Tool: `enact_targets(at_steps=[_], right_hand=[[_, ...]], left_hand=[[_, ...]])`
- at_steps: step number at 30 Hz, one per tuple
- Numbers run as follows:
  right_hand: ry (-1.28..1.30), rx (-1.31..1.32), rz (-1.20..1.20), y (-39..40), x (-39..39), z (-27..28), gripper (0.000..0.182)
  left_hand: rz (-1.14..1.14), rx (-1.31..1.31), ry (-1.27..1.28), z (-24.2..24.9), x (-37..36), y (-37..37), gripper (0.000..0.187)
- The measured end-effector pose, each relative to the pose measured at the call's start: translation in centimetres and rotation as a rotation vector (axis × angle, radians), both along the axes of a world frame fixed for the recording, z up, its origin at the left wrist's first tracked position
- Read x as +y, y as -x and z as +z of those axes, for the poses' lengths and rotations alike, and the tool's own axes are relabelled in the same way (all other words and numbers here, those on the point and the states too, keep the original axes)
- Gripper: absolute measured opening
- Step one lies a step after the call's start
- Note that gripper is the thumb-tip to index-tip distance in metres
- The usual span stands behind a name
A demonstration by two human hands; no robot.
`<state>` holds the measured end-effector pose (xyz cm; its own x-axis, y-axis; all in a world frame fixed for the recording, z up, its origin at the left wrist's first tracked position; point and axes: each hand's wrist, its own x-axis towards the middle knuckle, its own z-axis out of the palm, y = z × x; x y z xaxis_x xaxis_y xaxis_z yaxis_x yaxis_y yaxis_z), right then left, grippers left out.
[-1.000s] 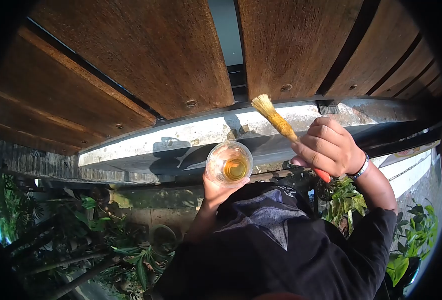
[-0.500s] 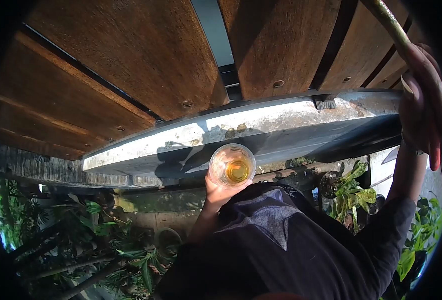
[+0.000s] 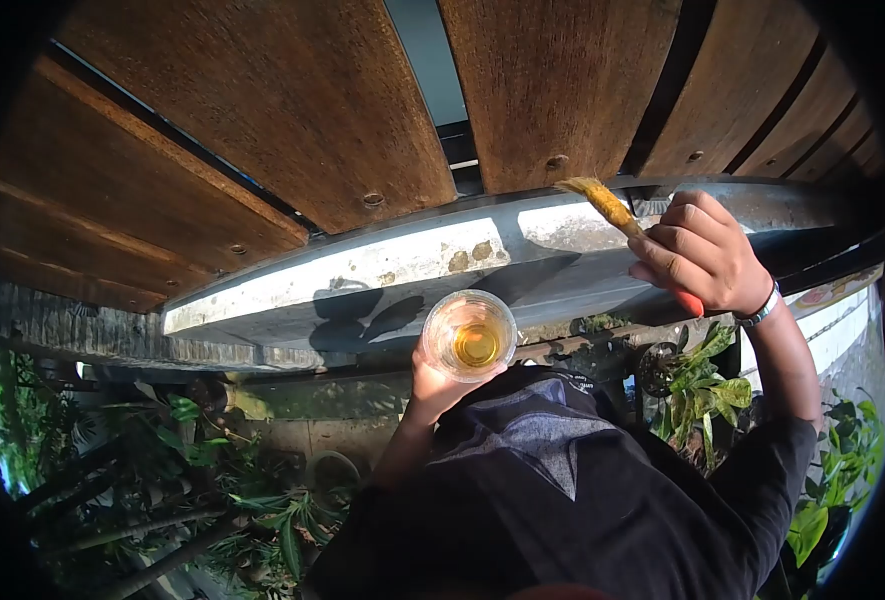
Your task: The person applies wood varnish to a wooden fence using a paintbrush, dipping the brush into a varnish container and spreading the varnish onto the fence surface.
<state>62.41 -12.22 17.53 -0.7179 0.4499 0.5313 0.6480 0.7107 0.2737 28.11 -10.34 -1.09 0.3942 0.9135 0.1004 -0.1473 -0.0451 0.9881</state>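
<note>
My left hand is wrapped round a clear plastic cup held in front of my shirt. A little amber liquid lies at the bottom of the cup. To the right, my right hand grips a paintbrush with a red handle end showing below the fingers. The brush's yellowish bristles point up and left, overlapping the front edge of the brown wooden slats. These slats look glossy where the light falls on them.
A pale, stained curved ledge runs beneath the slat ends, with shadows across it. Potted plants stand near my right arm. More leafy plants and dark poles are at lower left.
My right hand with the paintbrush has swung from the far right edge inward and left, toward the slat ends and the cup. My left hand and the cup have barely moved.
</note>
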Motion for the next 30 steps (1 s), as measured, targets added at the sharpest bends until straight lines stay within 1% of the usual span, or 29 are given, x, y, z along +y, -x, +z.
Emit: enact_targets(at_steps=[3, 5, 6, 9, 11, 13, 15, 17, 19, 20, 22, 25, 28, 29, 30], right_hand=[[-0.174, 0.003, -0.037, -0.9, -0.3, 4.1, 0.04], [-0.338, -0.029, -0.153, -1.3, -1.9, 7.5, 0.042], [-0.412, -0.037, -0.218, -1.4, -2.8, 9.1, 0.042], [-0.466, -0.06, -0.382, -3.5, -3.9, 10.3, 0.034], [-0.427, -0.092, -0.224, -2.1, -2.5, 8.1, 0.039], [-0.363, -0.1, -0.096, -1.3, -1.0, 5.0, 0.04], [-0.205, -0.084, -0.064, -1.0, -0.9, 1.2, 0.034], [-0.055, -0.055, -0.057, -1.0, -1.3, -1.8, 0.032], [0.067, 0.028, -0.064, -1.3, -1.9, -2.9, 0.031], [0.068, 0.028, -0.069, -1.4, -1.9, -2.6, 0.031], [0.054, 0.171, -0.08, -1.5, -1.8, -0.9, 0.031], [-0.13, 0.184, -0.155, -1.6, -1.7, 3.5, 0.034], [-0.373, 0.225, -0.281, -2.1, -1.8, 7.0, 0.029], [-0.432, 0.277, -0.3, -2.6, -1.7, 7.7, 0.026], [-0.419, 0.44, -0.297, -3.2, -1.8, 7.7, 0.024]], left_hand=[[-0.024, -0.023, 0.001, 0.5, 0.1, -0.2, 0.086], [-0.045, -0.046, 0.007, 0.7, 0.2, -0.3, 0.087], [-0.053, -0.013, 0.003, 0.6, 0.3, -0.3, 0.088], [-0.063, 0.025, -0.006, 0.9, 0.3, -0.4, 0.088], [-0.065, 0.028, -0.012, 0.8, 0.3, -0.4, 0.087], [-0.05, 0.028, -0.138, -0.2, 0.5, -0.3, 0.087], [-0.044, 0.017, -0.144, 0.1, 0.4, -0.4, 0.087], [-0.04, 0.005, -0.149, 0.2, 0.4, -0.3, 0.086], [-0.029, 0.033, -0.156, 0.1, 0.4, -0.1, 0.085], [-0.035, 0.033, -0.155, 0.0, 0.3, -0.2, 0.085], [-0.027, 0.063, -0.124, 0.0, 0.2, -0.3, 0.083], [-0.048, 0.117, -0.183, 0.2, 0.5, -0.5, 0.082], [-0.064, 0.075, -0.163, 0.8, 0.7, -1.2, 0.082], [-0.067, 0.076, -0.164, 0.8, 0.7, -1.2, 0.082], [-0.073, 0.086, -0.174, 0.6, 0.7, -1.2, 0.082]])
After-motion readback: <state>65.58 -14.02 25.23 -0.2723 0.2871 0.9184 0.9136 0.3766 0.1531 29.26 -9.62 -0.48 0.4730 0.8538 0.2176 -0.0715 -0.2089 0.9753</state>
